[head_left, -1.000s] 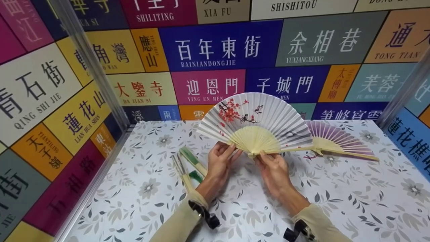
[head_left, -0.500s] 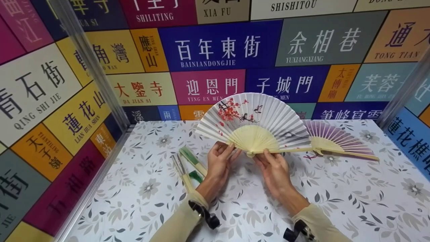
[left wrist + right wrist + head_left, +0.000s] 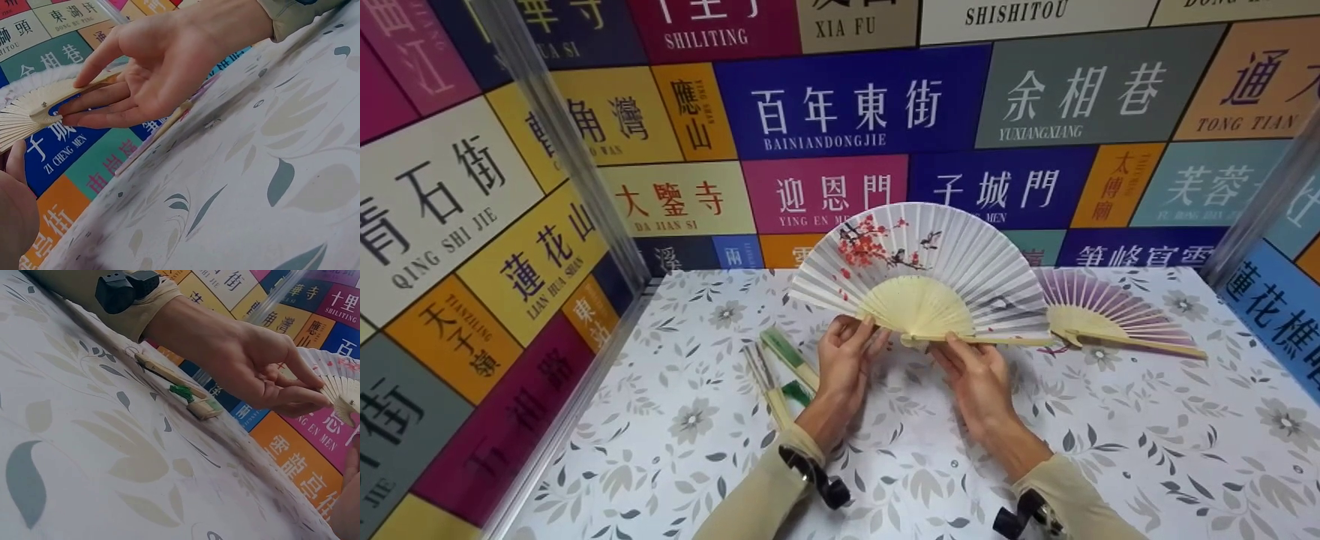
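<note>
A spread folding fan (image 3: 960,259), white with red blossoms and birds over pale bamboo ribs, is held up above the table by both hands. My left hand (image 3: 842,367) pinches its left guard stick between thumb and fingers; the right wrist view shows this left hand (image 3: 247,363) from the side. With thumb on top and fingers beneath, my right hand (image 3: 981,379) pinches the right guard stick near the pivot. That right hand (image 3: 160,73) also appears in the left wrist view, palm side showing.
Behind the held fan, an open purple fan (image 3: 1110,311) lies on the flower-patterned table (image 3: 1200,450). Left of my left hand lie a green folded fan (image 3: 789,352), a greyish folded fan (image 3: 765,379) and a green tassel (image 3: 797,393). Sign-printed panels (image 3: 847,97) stand around the table.
The white fan has shifted slightly left and turned a little counterclockwise. My left hand has moved slightly left with it, and my right thumb now sits farther from the pivot along the guard stick.
</note>
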A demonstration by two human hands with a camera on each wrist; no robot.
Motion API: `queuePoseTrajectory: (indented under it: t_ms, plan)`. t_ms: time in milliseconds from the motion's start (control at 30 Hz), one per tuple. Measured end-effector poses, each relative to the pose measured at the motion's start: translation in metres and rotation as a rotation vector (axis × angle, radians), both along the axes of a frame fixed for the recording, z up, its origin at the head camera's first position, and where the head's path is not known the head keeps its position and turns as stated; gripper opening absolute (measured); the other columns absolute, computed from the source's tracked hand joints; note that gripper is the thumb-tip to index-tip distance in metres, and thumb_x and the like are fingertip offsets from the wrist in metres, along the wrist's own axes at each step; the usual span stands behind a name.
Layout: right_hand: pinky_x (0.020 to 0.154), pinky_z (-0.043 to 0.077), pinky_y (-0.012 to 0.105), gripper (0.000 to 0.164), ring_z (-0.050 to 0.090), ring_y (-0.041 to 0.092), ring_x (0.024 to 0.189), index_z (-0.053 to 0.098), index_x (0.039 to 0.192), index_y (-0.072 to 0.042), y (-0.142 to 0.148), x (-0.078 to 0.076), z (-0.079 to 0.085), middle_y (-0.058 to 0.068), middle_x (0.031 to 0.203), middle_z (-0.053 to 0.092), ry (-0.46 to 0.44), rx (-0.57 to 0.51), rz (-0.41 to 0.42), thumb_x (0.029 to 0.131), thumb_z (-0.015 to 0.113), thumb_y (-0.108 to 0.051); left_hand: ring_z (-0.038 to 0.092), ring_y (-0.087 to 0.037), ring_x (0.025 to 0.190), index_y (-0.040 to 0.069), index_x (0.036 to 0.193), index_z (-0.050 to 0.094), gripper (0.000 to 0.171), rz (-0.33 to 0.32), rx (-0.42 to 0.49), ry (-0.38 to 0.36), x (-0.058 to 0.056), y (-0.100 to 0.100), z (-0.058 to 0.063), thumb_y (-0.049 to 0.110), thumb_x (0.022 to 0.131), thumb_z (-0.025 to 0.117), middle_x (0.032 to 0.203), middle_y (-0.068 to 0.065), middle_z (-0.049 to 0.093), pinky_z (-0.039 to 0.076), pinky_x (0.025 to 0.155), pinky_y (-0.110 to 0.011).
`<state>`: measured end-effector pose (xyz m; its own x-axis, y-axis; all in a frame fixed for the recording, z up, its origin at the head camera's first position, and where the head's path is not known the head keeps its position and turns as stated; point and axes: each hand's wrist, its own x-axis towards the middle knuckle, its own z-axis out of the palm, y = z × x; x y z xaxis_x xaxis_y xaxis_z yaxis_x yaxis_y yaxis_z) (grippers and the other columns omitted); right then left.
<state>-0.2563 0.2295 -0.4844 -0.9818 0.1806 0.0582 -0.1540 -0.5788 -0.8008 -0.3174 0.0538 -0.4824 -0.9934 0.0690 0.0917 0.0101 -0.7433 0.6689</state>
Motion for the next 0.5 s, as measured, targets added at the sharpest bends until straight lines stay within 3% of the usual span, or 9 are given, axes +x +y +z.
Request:
queuePoseTrajectory:
  t_ms: [267,500]
  plan:
    - [0.111,0.052,0.040,0.042,0.071,0.022,0.105,0.048,0.131,0.004,-0.0001,-0.0006,-0.0008,0.008,0.110,0.072,-0.017,-0.003,-0.004,0.099,0.066,-0.016,0.070,-0.027,0.107,-0.005,0.110,0.057,0.021,0.054,-0.034,-0.043,0.0006,-0.0006,-0.0003,0.004,0.095,0.068,0.111,-0.016,0.065,0.058,0.100,-0.039]
    - [0.108,0.053,0.043,0.042,0.072,0.029,0.109,0.048,0.130,0.010,-0.0023,-0.0002,-0.0026,0.016,0.108,0.075,-0.001,-0.015,-0.001,0.100,0.063,-0.014,0.070,-0.025,0.105,-0.005,0.111,0.054,0.019,0.099,-0.054,-0.086,0.0018,0.0042,-0.0009,0.003,0.097,0.064,0.108,-0.016,0.063,0.059,0.100,-0.037]
